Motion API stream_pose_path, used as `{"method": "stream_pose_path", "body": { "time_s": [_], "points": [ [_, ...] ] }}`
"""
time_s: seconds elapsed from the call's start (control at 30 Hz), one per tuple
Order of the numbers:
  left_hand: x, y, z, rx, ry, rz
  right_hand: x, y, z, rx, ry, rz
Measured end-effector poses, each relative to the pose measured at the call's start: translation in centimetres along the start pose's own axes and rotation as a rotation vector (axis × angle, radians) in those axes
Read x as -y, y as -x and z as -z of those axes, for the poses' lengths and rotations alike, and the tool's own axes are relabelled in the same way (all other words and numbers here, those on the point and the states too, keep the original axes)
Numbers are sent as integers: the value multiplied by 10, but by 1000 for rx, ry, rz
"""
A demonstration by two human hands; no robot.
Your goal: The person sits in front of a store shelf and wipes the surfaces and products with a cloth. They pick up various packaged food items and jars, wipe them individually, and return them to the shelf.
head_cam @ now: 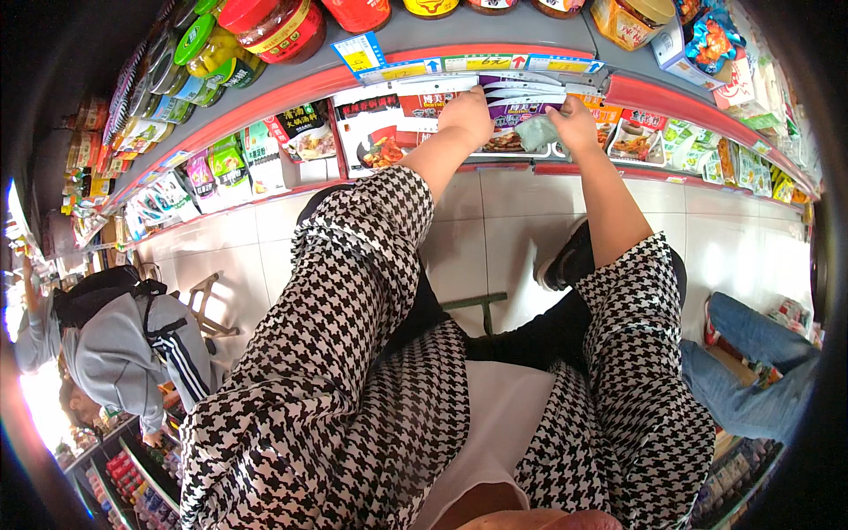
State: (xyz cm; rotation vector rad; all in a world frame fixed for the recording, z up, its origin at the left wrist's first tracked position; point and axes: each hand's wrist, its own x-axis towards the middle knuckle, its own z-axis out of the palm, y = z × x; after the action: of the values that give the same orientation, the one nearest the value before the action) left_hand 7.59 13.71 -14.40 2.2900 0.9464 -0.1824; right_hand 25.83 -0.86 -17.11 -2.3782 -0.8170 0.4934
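Note:
My left hand (468, 119) rests at the upper edge of the red seasoning packets (424, 109) on the lower shelf. Its fingers are bent and the fingertips are partly hidden, so its grip cannot be seen. In my right hand (575, 126) is a grey-green cloth (538, 134), which hangs over the front of the purple seasoning packets (509, 114). Those purple packets stand between my two hands, their white top edges fanned one behind another. Right of my right hand are orange packets (604, 118); a black-and-white packet (364, 126) stands left of the red ones.
Jars (281, 30) line the upper shelf above my hands, behind price tags (487, 63). A folding stool (476, 302) is partly visible between my legs. On the left a person in grey (126, 351) bends near another stool (205, 305); jean-clad legs (748, 371) are at right.

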Motion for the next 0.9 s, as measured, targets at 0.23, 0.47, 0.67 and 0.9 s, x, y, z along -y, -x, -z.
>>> {"method": "stream_pose_path", "body": {
  "time_s": [0.23, 0.47, 0.67, 0.9],
  "points": [
    [10, -15, -15, -56, 38, -102, 18, 14, 7, -133, 249, 35],
    [10, -4, -4, -30, 5, -130, 20, 17, 0, -189, 65, 26],
    [12, 15, 16, -91, 181, -211, -10, 2, -12, -323, 265, 67],
    [46, 50, 42, 16, -2, -488, 27, 29, -7, 403, -334, -412]
  ]
}}
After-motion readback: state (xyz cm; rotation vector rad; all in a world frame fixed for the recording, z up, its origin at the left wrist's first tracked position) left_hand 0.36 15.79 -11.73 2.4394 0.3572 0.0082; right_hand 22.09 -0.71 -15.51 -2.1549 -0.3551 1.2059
